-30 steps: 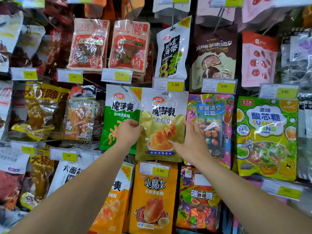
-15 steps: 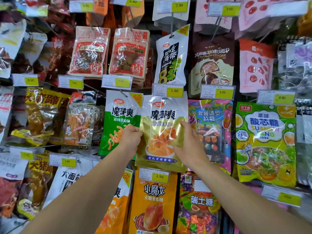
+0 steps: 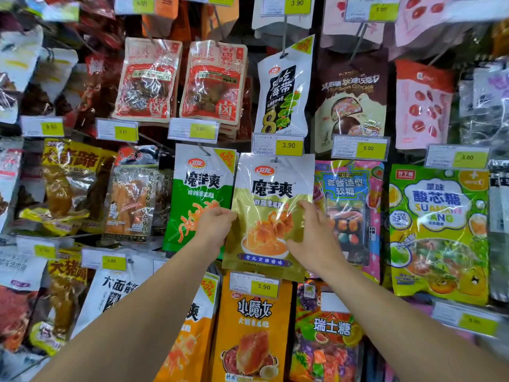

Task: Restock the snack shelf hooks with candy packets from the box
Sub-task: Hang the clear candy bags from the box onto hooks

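Observation:
A gold and white snack packet (image 3: pixel 271 194) hangs at the middle of the shelf wall, its top at a hook (image 3: pixel 275 160) under a 3.90 price tag (image 3: pixel 278 144). My left hand (image 3: pixel 216 226) pinches the packet's left edge. At the right edge, my right hand (image 3: pixel 312 232) grips the packet with fingers over its front. The box is out of view.
A green and white packet (image 3: pixel 201 188) hangs just left, a colourful candy packet (image 3: pixel 348 205) just right, and a green candy bag (image 3: pixel 438 230) further right. An orange packet (image 3: pixel 253 326) hangs below. Red packets and a seaweed packet (image 3: pixel 283 89) hang above.
The gold packet has risen with both hands towards the hook under the price tag. My hands keep their hold on its two edges.

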Action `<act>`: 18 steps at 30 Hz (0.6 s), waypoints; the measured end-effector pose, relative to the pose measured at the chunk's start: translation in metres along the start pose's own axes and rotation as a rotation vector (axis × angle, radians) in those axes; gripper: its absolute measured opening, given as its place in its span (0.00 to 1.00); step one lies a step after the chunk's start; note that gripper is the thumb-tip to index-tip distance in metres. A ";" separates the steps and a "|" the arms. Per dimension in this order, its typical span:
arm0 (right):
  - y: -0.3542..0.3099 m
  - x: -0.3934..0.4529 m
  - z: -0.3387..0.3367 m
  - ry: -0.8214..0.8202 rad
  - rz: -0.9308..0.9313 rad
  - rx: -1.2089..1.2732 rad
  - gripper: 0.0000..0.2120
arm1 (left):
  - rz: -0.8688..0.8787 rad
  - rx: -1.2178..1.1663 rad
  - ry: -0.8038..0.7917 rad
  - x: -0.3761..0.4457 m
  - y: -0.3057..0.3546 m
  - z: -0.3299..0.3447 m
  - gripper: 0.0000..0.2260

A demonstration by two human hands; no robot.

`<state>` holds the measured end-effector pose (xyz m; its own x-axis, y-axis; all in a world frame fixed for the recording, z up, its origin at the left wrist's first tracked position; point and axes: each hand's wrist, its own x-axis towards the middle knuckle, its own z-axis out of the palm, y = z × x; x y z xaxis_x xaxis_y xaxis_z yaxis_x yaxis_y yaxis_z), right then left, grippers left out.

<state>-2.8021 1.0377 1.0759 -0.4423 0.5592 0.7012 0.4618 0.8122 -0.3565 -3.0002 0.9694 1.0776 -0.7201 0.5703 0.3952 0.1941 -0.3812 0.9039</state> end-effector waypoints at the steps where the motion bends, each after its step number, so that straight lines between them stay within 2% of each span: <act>1: 0.000 0.000 0.001 0.006 0.007 0.003 0.39 | -0.010 -0.006 -0.010 -0.003 0.000 -0.001 0.05; 7: 0.002 0.001 -0.001 0.091 0.001 -0.050 0.37 | -0.029 -0.012 -0.018 -0.007 0.000 -0.006 0.06; 18: -0.001 -0.002 -0.001 0.059 -0.015 -0.097 0.36 | -0.033 -0.078 -0.036 -0.018 0.006 -0.009 0.03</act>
<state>-2.8011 1.0352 1.0754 -0.4051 0.5343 0.7419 0.5291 0.7988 -0.2863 -2.9923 0.9499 1.0747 -0.7003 0.6089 0.3726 0.1175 -0.4165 0.9015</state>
